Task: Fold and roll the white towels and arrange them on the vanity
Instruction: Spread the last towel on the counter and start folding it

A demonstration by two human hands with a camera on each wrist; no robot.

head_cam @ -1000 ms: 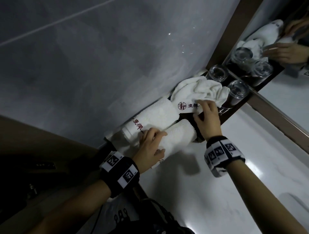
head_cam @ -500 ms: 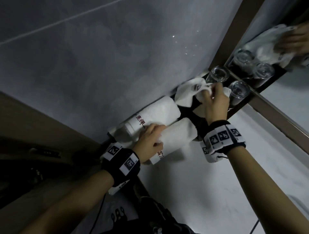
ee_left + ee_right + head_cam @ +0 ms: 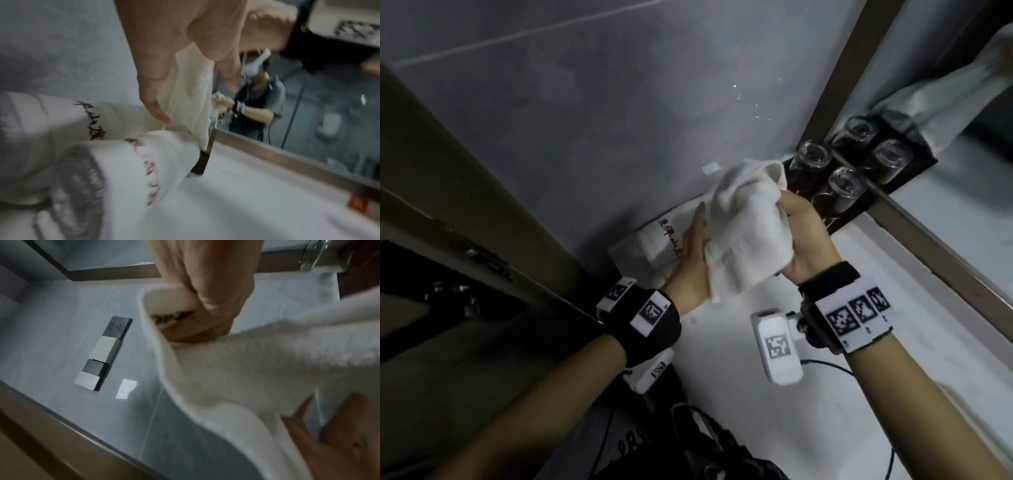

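A loose white towel (image 3: 748, 233) hangs crumpled in the air between both hands, above the white vanity top (image 3: 842, 421). My right hand (image 3: 799, 233) grips its right edge in a fist (image 3: 205, 308). My left hand (image 3: 693, 246) holds its left side, the cloth (image 3: 191, 97) running between thumb and straight fingers. Two rolled white towels with red lettering lie side by side against the wall, the far roll (image 3: 92, 123) and the near roll (image 3: 133, 170). The head view shows one roll (image 3: 654, 243), partly behind my left hand.
Two upturned glasses (image 3: 813, 159) (image 3: 842, 188) stand on a dark tray in the corner, just behind the loose towel. A framed mirror (image 3: 945, 246) runs along the right. The grey wall carries a switch panel (image 3: 104, 353). A brown door frame (image 3: 482, 205) stands left.
My right hand has lifted the loose towel off the tray near the glasses and brought it toward me. My left hand has left the rolled towels and taken the towel's left side.
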